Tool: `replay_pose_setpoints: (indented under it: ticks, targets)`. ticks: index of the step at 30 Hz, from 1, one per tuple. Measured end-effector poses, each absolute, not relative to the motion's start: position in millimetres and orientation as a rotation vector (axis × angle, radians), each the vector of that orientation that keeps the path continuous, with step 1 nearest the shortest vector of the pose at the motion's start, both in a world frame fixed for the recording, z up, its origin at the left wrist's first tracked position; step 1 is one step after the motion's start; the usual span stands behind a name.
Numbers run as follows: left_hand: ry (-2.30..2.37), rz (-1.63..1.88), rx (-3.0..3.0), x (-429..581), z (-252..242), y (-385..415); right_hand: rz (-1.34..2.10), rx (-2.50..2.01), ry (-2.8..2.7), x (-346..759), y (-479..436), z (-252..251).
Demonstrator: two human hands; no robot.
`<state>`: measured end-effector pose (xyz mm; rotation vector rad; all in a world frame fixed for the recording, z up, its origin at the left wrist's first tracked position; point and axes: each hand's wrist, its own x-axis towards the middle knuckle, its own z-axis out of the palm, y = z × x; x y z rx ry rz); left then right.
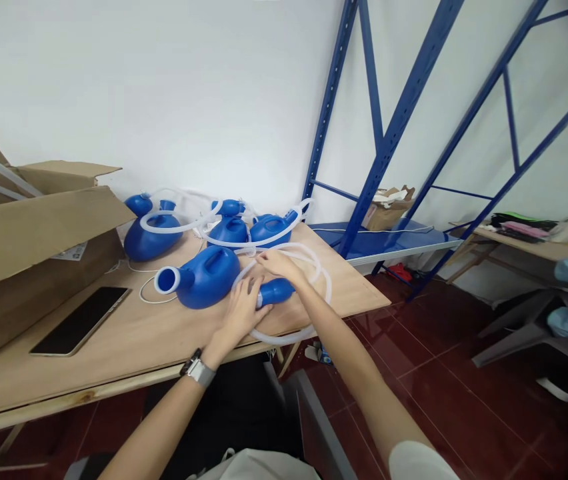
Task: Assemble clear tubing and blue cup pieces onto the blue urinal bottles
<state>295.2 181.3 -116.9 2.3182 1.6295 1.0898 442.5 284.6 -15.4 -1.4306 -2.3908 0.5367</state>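
A blue plastic jug [203, 276] with a round open spout lies on its side on the wooden table [129, 340]. Beside it lies a small blue funnel piece [277, 291] joined to a coil of clear tube [314, 293]. My left hand [242, 310], with a watch on the wrist, rests on the blue funnel piece, its fingers curled over it. My right hand [278, 263] lies further back on the clear tube, fingers closed on it. Behind them stand three more blue jugs [151, 237] with tubes looped over them.
An open cardboard box [29, 233] fills the table's left side, with a dark tablet [81, 320] lying in front of it. Blue metal shelving [389, 140] stands to the right, holding a small box. A grey chair [529, 327] and another table are at far right, on a red tile floor.
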Motion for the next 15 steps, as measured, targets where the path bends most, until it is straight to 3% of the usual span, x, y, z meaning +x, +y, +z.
replay_pose_setpoints:
  ticks: [7, 15]
  targets:
    - [1.836, 1.038, 2.150, 307.5, -110.2, 174.3, 0.273, -1.576, -2.315, 375.0, 358.7, -41.4]
    - [1.974, 0.923, 2.130, 307.1, -101.6, 171.8, 0.560, -1.504, -2.277, 395.0, 389.7, -44.0]
